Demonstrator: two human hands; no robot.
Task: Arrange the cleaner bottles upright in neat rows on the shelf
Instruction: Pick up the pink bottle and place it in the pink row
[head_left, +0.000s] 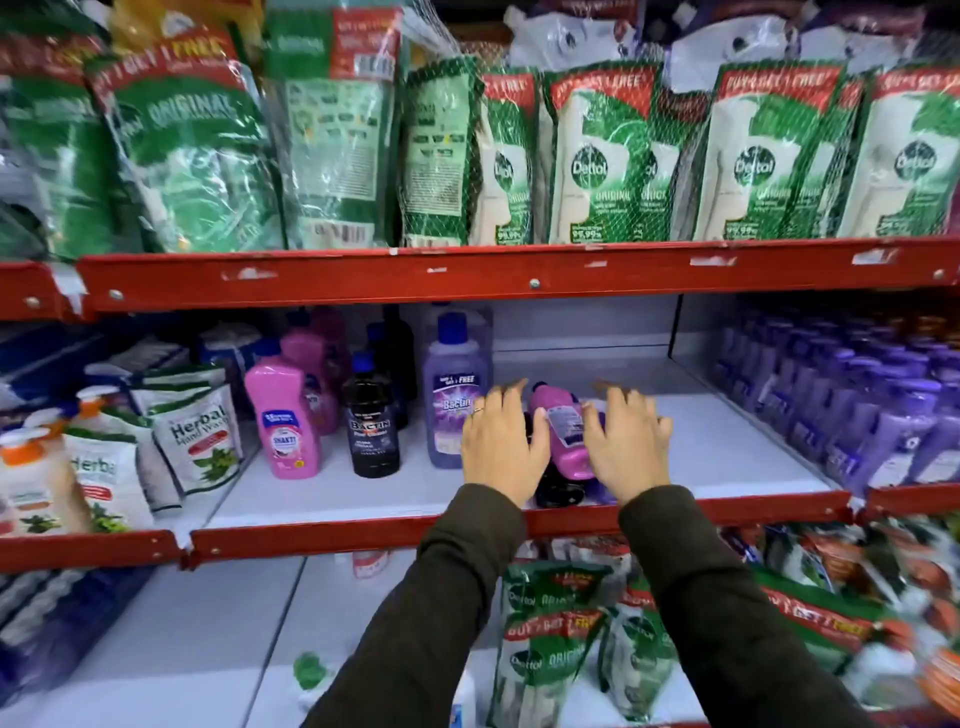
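Observation:
On the middle white shelf (727, 447), three rows of cleaner bottles stand upright: pink bottles (283, 421), black bottles (375, 421) and a purple bottle (454, 389). To their right a pink bottle (563, 426) lies on its side, with a black bottle (558, 486) and a purple one partly hidden beneath my hands. My left hand (501, 441) rests on the lying bottles from the left, fingers spread. My right hand (626, 441) rests on them from the right, fingers spread. Whether either hand grips a bottle is unclear.
Many small purple bottles (857, 405) fill the shelf's right side behind a divider. Herbal hand-wash pouches (192, 431) stand at the left. Green netted pouches (613, 156) fill the upper shelf and more pouches (561, 639) lie on the lower one. A red shelf rail (363, 535) runs in front.

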